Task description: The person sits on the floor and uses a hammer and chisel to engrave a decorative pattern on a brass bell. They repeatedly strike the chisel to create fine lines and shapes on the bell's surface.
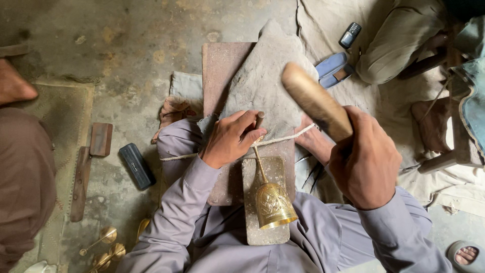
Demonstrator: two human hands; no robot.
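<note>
Carefully, with my left hand (230, 139) pinching the punch (259, 119) at the stem of the brass goblet (270, 199) lying on the slab (266, 202) across my lap, I'd drop the mallet (316, 101) clenched in my right hand (366, 159) squarely, lightly.

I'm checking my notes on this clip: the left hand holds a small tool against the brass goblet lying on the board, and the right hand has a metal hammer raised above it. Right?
Not quite. The right hand holds a wooden mallet, not a metal hammer; the head view shows its pale, rounded wooden head. The rest stands: the left hand holds a small tool against the brass goblet lying on the board.
</note>
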